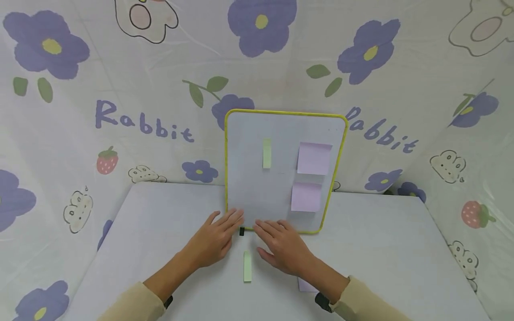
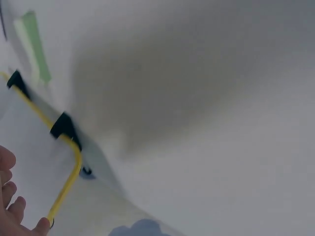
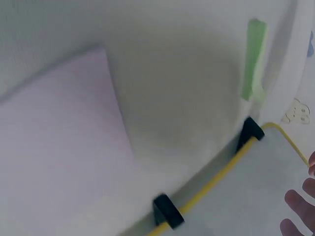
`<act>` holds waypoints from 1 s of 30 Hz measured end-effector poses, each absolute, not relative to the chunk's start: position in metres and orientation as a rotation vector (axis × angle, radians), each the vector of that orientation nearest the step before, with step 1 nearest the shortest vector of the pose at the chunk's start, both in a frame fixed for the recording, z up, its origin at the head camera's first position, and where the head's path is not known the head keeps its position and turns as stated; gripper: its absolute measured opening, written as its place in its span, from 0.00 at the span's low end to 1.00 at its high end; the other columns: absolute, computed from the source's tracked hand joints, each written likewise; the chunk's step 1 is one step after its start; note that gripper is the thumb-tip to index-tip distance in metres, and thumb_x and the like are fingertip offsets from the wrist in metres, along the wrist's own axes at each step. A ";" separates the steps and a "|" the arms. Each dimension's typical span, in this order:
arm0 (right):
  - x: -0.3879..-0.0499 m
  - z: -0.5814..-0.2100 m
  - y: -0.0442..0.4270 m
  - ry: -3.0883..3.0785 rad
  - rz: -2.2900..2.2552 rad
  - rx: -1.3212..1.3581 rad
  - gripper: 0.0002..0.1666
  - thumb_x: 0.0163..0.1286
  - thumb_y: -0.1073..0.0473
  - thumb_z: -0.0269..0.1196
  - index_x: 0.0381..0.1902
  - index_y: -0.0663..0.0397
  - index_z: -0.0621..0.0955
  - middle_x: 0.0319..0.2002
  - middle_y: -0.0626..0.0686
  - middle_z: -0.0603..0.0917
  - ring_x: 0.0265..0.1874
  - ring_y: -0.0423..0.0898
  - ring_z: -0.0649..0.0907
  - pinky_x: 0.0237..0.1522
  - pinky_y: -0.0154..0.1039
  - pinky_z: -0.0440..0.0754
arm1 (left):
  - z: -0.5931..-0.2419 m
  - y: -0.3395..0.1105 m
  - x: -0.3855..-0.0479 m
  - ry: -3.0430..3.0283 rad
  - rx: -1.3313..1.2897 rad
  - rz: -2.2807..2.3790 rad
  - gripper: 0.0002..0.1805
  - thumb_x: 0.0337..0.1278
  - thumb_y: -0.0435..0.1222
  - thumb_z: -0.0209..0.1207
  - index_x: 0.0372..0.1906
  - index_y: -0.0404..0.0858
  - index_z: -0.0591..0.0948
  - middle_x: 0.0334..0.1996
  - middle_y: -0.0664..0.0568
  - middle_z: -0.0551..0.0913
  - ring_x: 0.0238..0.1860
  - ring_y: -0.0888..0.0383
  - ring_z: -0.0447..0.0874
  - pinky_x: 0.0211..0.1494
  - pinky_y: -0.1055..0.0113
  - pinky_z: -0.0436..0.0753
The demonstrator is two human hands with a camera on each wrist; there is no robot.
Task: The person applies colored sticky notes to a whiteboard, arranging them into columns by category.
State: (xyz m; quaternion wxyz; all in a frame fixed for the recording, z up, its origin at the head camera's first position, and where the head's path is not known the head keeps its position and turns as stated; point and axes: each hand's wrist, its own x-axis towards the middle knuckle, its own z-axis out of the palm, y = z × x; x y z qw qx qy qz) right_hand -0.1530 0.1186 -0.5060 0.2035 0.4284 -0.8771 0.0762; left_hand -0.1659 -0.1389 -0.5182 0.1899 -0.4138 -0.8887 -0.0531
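Note:
A whiteboard (image 1: 249, 191) with a yellow frame stands upright on black feet (image 2: 65, 127). On its face are a narrow green sticky strip (image 1: 267, 153) and two purple sticky notes, an upper one (image 1: 315, 158) and a lower one (image 1: 306, 197). My left hand (image 1: 213, 240) is at the board's lower left corner, fingers extended and holding nothing. Just right of it, my right hand (image 1: 287, 247) reaches toward the lower edge with fingers extended, also holding nothing. Whether either hand touches the board I cannot tell.
Between my forearms a green sticky strip (image 1: 247, 267) lies on the white table (image 1: 381, 249). A purple note (image 3: 64, 142) lies there too, partly hidden by my right forearm in the head view. Behind the board hangs a flower-patterned curtain (image 1: 160, 89).

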 end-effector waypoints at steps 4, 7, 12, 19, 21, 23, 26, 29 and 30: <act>-0.140 -0.521 0.116 -2.509 0.262 1.209 0.32 0.62 0.49 0.70 0.61 0.56 0.79 0.60 0.54 0.81 0.57 0.48 0.81 0.54 0.50 0.78 | -0.535 -0.142 -0.151 -2.553 -1.210 -0.134 0.30 0.58 0.35 0.64 0.67 0.36 0.75 0.70 0.46 0.71 0.70 0.49 0.68 0.62 0.45 0.74; -0.132 -0.531 0.114 -2.554 0.294 1.225 0.32 0.62 0.48 0.70 0.61 0.55 0.79 0.61 0.52 0.81 0.57 0.47 0.81 0.54 0.49 0.78 | -0.546 -0.144 -0.141 -2.606 -1.244 -0.112 0.30 0.59 0.36 0.62 0.67 0.37 0.75 0.70 0.47 0.71 0.71 0.50 0.68 0.63 0.46 0.73; -0.121 -0.547 0.111 -2.577 0.276 1.252 0.33 0.61 0.44 0.70 0.61 0.53 0.80 0.61 0.51 0.81 0.56 0.46 0.81 0.54 0.47 0.78 | -0.561 -0.146 -0.130 -2.665 -1.298 -0.089 0.29 0.61 0.37 0.60 0.68 0.38 0.75 0.70 0.49 0.71 0.71 0.52 0.68 0.64 0.48 0.73; -0.110 -0.559 0.108 -2.584 0.290 1.278 0.34 0.60 0.41 0.70 0.60 0.52 0.80 0.59 0.50 0.82 0.55 0.46 0.81 0.53 0.46 0.79 | -0.574 -0.147 -0.122 -2.636 -1.362 -0.034 0.29 0.62 0.39 0.59 0.69 0.40 0.74 0.70 0.50 0.72 0.70 0.52 0.69 0.62 0.49 0.75; -0.108 -0.561 0.107 -2.597 0.292 1.278 0.35 0.61 0.40 0.70 0.60 0.52 0.80 0.59 0.50 0.82 0.55 0.46 0.81 0.53 0.46 0.78 | -0.576 -0.147 -0.121 -2.638 -1.375 -0.023 0.30 0.62 0.39 0.58 0.70 0.40 0.73 0.70 0.51 0.71 0.70 0.53 0.69 0.62 0.49 0.74; -0.106 -0.563 0.106 -2.608 0.302 1.276 0.34 0.61 0.40 0.69 0.60 0.53 0.80 0.59 0.51 0.82 0.55 0.46 0.81 0.53 0.46 0.78 | -0.578 -0.147 -0.120 -2.638 -1.386 -0.004 0.31 0.63 0.40 0.58 0.71 0.41 0.71 0.71 0.51 0.70 0.71 0.53 0.68 0.62 0.50 0.74; -0.103 -0.565 0.106 -2.615 0.336 1.266 0.33 0.61 0.41 0.70 0.59 0.53 0.80 0.59 0.51 0.82 0.54 0.46 0.82 0.53 0.45 0.79 | -0.578 -0.146 -0.118 -2.633 -1.398 0.027 0.32 0.63 0.41 0.57 0.72 0.41 0.70 0.71 0.51 0.69 0.70 0.53 0.68 0.62 0.50 0.75; -0.102 -0.567 0.105 -2.618 0.358 1.252 0.32 0.61 0.43 0.70 0.58 0.53 0.81 0.58 0.52 0.82 0.54 0.47 0.82 0.51 0.45 0.79 | -0.578 -0.146 -0.117 -2.626 -1.399 0.032 0.32 0.63 0.41 0.58 0.71 0.40 0.71 0.71 0.51 0.70 0.70 0.53 0.69 0.61 0.50 0.75; -0.102 -0.568 0.105 -2.619 0.361 1.245 0.32 0.60 0.43 0.70 0.58 0.53 0.81 0.58 0.52 0.83 0.53 0.47 0.83 0.51 0.45 0.79 | -0.578 -0.146 -0.117 -2.628 -1.398 0.031 0.32 0.63 0.41 0.58 0.71 0.40 0.71 0.71 0.51 0.71 0.70 0.54 0.69 0.61 0.50 0.75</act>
